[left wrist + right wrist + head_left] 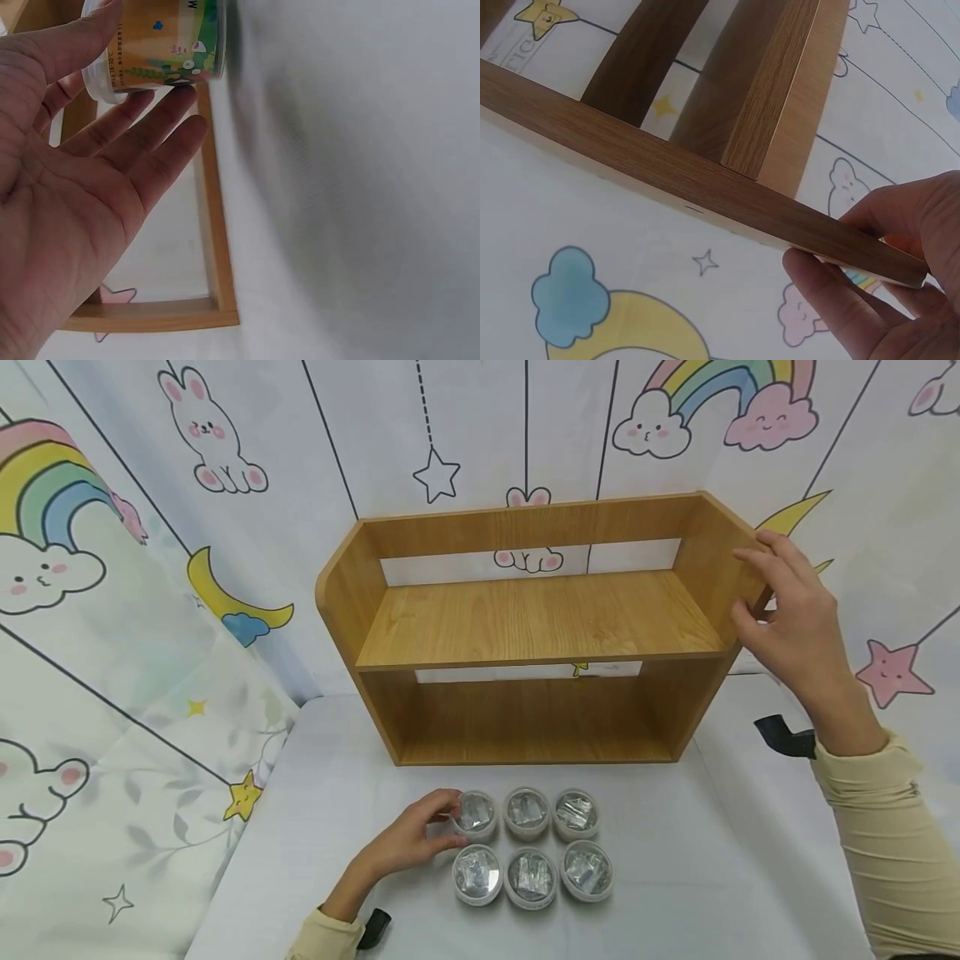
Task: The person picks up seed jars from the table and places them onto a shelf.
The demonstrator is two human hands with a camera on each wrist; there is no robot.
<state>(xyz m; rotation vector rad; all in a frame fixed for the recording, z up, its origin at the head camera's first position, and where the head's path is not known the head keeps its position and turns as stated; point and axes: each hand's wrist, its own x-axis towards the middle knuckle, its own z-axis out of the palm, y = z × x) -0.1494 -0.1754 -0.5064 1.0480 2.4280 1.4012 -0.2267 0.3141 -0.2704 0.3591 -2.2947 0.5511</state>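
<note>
Left hand (408,842): its fingers are pinching the rear-left tub (476,814), thumb on one side of the rim, fingertips on the other; that spacing seems to be suiting a round, smooth wall.

Label (161,37), printed, orange and green: it is wrapping the tub's wall, beside the left fingertips.

Tubs, five more, clear-lidded, something silvery showing inside: the rear-middle tub (527,812) and rear-right tub (576,812) are sitting rightward of the left fingers; the front-left tub (477,873) is sitting just beside the left thumb, the front-middle tub (531,877) and front-right tub (587,870) continuing its row. The close double row appears to be keeping everything near the left fingers.

Shelf unit (540,618), wooden, two-tier: it is standing on the tabletop (750,860), beyond the left fingers.

Right hand (806,627): its fingers are gripping the right side panel (711,572), the edge lying between thumb and fingers; I am judging this a steadying hold, the narrow edge offering purchase.

Backdrop (480,410), rabbit-and-rainbow cloth: it is hanging behind the right fingers.
</note>
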